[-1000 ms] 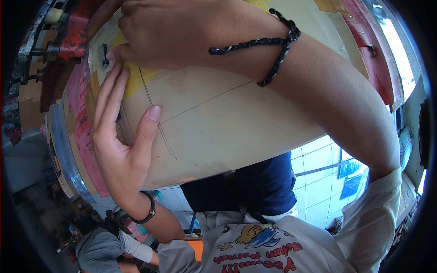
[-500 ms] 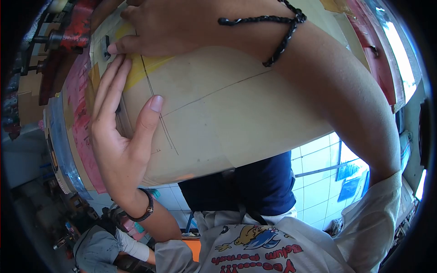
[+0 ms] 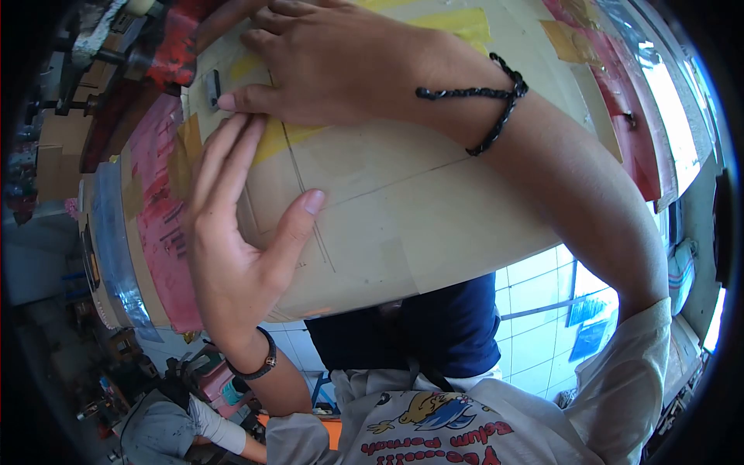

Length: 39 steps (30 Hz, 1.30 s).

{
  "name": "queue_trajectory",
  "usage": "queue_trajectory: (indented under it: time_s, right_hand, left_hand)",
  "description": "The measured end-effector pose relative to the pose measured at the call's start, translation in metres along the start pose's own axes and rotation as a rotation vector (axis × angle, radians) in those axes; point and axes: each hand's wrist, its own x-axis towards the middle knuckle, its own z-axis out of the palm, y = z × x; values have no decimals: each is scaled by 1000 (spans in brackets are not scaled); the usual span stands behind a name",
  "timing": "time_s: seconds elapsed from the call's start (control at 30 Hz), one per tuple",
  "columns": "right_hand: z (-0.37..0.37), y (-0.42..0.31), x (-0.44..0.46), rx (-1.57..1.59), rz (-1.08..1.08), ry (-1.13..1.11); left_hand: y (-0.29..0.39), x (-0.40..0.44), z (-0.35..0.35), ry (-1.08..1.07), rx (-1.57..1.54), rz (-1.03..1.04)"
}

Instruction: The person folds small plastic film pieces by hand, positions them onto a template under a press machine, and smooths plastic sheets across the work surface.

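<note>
A tan sheet or board with thin pencil lines and strips of yellow tape lies in front of me. My left hand rests on its left side, fingers stretched out and thumb spread across a drawn line. My right hand lies flat on the upper part over the yellow tape, fingers apart. Its thumb tip is beside the left fingertips and a small dark bar-shaped piece. Whatever lies beneath my palms is hidden.
Red and clear taped strips run along the board's left side, with another red strip at right. A red clamp-like metal part stands upper left. Another person is low at left. White floor tiles show below.
The board and both hands sit farther right and slightly lower in the view. Both hands stay flat on the board, with little change between them.
</note>
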Motion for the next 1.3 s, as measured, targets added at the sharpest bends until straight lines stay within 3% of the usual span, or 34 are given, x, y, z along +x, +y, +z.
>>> queue_trajectory:
  time_s: [0.1,0.2,0.4,0.6,0.73,1.0,1.3]
  right_hand:
    - [14,-11,7,-205,124,107]
    - [7,-13,11,-202,139,-22]
    - [21,-18,23,-160,136,58]
    - [13,-26,30,-178,195,-96]
    - [17,-24,26,-173,157,12]
    - [10,-23,21,-161,168,18]
    - [25,-15,17,-176,80,259]
  left_hand:
    - [0,0,0,0,11,-13]
    - [1,1,-1,-3,4,-20]
    - [3,-1,1,-1,12,-53]
    - [-4,-2,0,-27,56,-24]
    - [-1,-1,0,-35,68,-22]
    - [-1,-1,1,-19,74,-34]
    - [3,-1,-2,-19,60,-61]
